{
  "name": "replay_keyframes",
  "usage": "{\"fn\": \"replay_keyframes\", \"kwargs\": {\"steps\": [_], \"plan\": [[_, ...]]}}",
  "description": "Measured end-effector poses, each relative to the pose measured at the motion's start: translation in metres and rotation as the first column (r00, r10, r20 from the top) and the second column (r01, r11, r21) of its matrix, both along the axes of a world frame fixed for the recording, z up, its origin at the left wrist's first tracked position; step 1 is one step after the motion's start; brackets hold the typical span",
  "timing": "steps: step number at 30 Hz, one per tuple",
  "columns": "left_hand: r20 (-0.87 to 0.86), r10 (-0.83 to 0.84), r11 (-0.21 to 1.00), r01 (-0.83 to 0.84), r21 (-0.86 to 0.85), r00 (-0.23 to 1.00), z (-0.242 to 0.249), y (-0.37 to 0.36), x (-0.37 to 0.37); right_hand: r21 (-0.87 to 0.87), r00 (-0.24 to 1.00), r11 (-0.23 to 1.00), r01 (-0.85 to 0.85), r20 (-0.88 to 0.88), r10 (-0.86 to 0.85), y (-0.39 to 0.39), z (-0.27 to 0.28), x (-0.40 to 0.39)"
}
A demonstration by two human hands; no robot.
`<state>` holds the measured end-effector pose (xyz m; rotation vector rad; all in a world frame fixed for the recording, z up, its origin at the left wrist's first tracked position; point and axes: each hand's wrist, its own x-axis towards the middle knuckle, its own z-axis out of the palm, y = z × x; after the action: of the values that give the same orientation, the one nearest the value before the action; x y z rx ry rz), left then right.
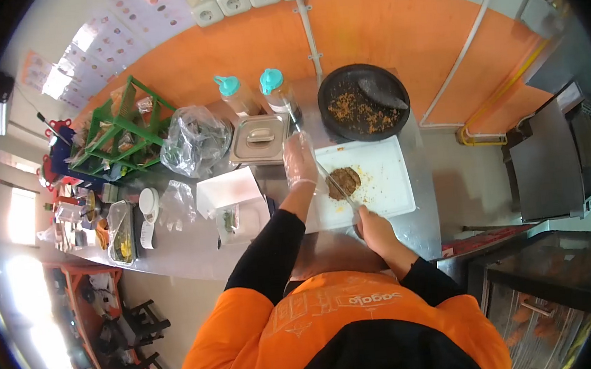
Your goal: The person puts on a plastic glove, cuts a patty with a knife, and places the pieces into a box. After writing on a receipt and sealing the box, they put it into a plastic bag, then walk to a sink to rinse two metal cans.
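Observation:
A browned, flattened piece of food (343, 183) lies on a white board (391, 177) with crumbs around it. My right hand (377, 230) is closed around the handle of a knife (338, 183), whose blade crosses the food toward the upper left. My left hand (299, 160), in a clear plastic glove, is at the board's left edge. Its fingers are closed around something slim and shiny that points up toward the bottles; I cannot tell what it is. Left of that forearm stands an open white food box (248, 219) with a little green food inside.
Behind the board sits a dark mortar (331, 120) with crumbs and a pestle (380, 93). A lidded steel container (259, 140), two teal-capped bottles (239, 100), a plastic bag (196, 142) and a green rack (121, 125) line the counter's back.

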<state>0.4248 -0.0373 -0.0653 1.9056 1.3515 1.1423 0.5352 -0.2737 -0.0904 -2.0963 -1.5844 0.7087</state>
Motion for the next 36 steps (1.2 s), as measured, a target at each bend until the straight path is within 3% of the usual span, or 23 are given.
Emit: {"fn": "replay_keyframes", "kwargs": {"steps": [2,4,5,6,8,10,11,14,17,21,26,29,32,36], "plan": [[0.027,-0.033,0.999,0.033,0.002,0.999,0.007,-0.012,-0.004,0.123,1.0,0.992,0.026,-0.017,-0.024,-0.015,0.007,0.004],[0.032,-0.146,0.989,0.145,0.035,0.989,0.004,-0.026,-0.01,0.077,0.99,0.99,0.115,-0.091,-0.108,-0.028,0.015,0.016],[-0.051,-0.255,0.966,0.256,0.02,0.966,-0.014,-0.025,-0.015,0.039,0.979,0.986,0.162,-0.132,-0.156,-0.034,0.021,0.023],[-0.208,-0.429,0.896,0.444,0.027,0.879,-0.008,-0.028,-0.014,-0.003,0.963,0.978,0.209,-0.172,-0.207,-0.04,0.022,0.031],[-0.491,-0.675,0.652,0.756,-0.05,0.55,0.014,-0.033,-0.009,-0.006,0.942,0.962,0.273,-0.201,-0.268,-0.052,0.013,0.047],[-0.656,-0.68,0.47,0.881,-0.045,0.329,0.001,-0.025,-0.007,0.021,0.923,0.947,0.322,-0.23,-0.309,-0.059,0.007,0.057],[-0.727,-0.652,0.371,0.927,-0.06,0.214,-0.006,-0.021,-0.006,-0.006,0.912,0.94,0.34,-0.241,-0.331,-0.064,0.006,0.061],[-0.746,-0.664,0.314,0.924,-0.219,0.049,-0.004,-0.009,0.003,-0.028,0.889,0.94,0.341,-0.317,-0.332,-0.077,-0.01,0.069],[-0.744,-0.661,0.21,0.927,-0.309,-0.098,-0.02,0.012,0.013,-0.246,0.723,0.908,0.338,-0.55,-0.418,-0.079,0.018,0.06],[-0.687,-0.726,0.207,0.94,-0.271,-0.038,-0.037,0.017,0.016,-0.273,0.592,0.919,0.285,-0.705,-0.392,-0.082,-0.013,0.039],[-0.675,-0.738,0.258,0.921,-0.292,-0.007,-0.025,0.013,0.017,-0.296,0.551,0.913,0.28,-0.729,-0.406,-0.068,-0.039,0.005],[-0.648,-0.747,0.288,0.951,-0.113,0.149,-0.064,0.013,0.009,-0.303,0.525,0.919,0.253,-0.755,-0.393,-0.053,-0.036,-0.014],[-0.546,-0.782,0.412,0.906,-0.091,0.3,-0.079,0.003,0.007,-0.318,0.537,0.903,0.29,-0.727,-0.428,-0.042,-0.039,-0.029],[-0.391,-0.82,0.489,0.866,-0.103,0.417,-0.083,-0.004,0.005,-0.302,0.575,0.912,0.278,-0.708,-0.41,-0.03,-0.032,-0.038]]}}
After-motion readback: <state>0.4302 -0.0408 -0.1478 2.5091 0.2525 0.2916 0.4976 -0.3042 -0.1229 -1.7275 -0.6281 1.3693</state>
